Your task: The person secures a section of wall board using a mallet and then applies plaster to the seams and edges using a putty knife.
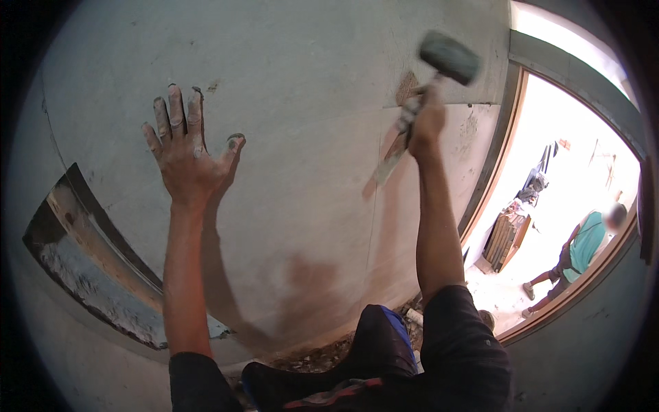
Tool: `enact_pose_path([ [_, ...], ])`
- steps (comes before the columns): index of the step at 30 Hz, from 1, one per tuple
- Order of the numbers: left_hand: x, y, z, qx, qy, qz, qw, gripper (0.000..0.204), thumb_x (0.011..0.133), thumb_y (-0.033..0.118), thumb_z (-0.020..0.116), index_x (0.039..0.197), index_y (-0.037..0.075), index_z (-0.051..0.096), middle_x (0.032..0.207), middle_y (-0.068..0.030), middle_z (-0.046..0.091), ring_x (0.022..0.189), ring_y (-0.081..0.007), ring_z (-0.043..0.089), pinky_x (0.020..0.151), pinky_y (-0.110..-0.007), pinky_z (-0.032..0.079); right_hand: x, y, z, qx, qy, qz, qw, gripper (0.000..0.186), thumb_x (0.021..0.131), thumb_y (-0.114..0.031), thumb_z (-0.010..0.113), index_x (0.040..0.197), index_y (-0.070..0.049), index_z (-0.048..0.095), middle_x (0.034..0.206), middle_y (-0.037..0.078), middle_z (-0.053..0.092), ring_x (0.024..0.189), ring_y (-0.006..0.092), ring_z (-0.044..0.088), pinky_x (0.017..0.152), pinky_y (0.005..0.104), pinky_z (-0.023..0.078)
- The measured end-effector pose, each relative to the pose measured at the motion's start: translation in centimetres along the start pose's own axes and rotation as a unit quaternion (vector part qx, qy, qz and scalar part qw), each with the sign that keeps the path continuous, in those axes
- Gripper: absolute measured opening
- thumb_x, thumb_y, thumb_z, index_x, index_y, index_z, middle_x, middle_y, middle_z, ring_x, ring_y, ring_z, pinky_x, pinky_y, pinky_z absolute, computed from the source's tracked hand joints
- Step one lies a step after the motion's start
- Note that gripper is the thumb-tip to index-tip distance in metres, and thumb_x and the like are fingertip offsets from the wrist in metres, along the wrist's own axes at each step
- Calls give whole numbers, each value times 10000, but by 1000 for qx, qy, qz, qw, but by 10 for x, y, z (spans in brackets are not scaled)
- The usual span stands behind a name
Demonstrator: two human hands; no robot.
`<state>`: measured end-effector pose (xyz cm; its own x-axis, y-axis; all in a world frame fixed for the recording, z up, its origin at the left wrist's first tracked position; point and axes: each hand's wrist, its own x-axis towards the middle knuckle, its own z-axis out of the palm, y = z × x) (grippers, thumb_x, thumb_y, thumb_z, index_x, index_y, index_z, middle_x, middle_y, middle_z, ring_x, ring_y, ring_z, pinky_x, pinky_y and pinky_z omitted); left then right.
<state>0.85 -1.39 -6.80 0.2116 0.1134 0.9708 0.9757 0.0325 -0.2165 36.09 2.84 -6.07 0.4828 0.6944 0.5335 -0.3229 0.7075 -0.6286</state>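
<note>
My left hand (185, 151), dusty at the fingers, is spread with its palm toward the grey plastered wall (295, 165), seemingly pressed on it. Raised at upper right, my right hand (429, 120) grips a mallet (449, 58) with a thick dark head, which is blurred. The handle is mostly hidden in that hand. Just left of my right wrist, a pale, narrow patch (389, 163) shows against the wall; I cannot tell what it is. Near the mallet, a rough brownish spot (406, 87) breaks the wall surface, above a horizontal seam.
A recessed opening (103, 233) with broken edges cuts the wall at lower left. Rubble (309, 360) lies along the wall's foot, near my legs. On the right, a doorway frame (491, 165) opens onto a bright area with a person in a teal top (587, 240) and a wooden crate (506, 237).
</note>
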Motion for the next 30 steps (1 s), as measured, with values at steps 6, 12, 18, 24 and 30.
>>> enact_pose_path([
  [6,-3,-4,-1,18,-11,-8,1000,915,816,648,630,1515,124,357,1614,-133,206,1498,-361,135,1181,-609,110,8,1,-18,-46,-51,47,997,322,1028,-401,427,953,-92,480,611,-29,374,455,86,345,386,258,297],
  [12,0,7,-3,18,-36,-30,999,914,807,638,643,1512,129,363,1617,-131,197,1502,-349,129,1191,-594,89,9,14,-16,-71,-67,5,995,336,1034,-384,414,970,-66,500,618,-28,408,466,77,376,388,252,337],
  [18,-7,-12,-1,2,-13,-16,1000,952,772,636,683,1509,125,364,1616,-145,198,1500,-361,126,1185,-603,82,11,-12,-10,-97,-21,-132,986,323,1043,-344,422,1022,-61,577,666,-22,444,526,71,417,452,243,377],
  [24,-5,-4,-10,-87,-2,-4,996,975,764,642,677,1525,135,338,1615,-172,184,1494,-405,110,1171,-625,90,16,-14,3,-72,13,-230,970,382,1042,-369,410,1009,-26,577,658,-21,456,519,83,436,448,252,369],
  [30,-3,-15,-14,-97,-18,-20,995,987,764,659,670,1532,149,319,1618,-154,171,1494,-390,113,1181,-613,57,15,20,29,-336,-50,-372,864,346,1034,-309,429,1069,-8,595,786,22,522,694,106,499,647,293,445],
])
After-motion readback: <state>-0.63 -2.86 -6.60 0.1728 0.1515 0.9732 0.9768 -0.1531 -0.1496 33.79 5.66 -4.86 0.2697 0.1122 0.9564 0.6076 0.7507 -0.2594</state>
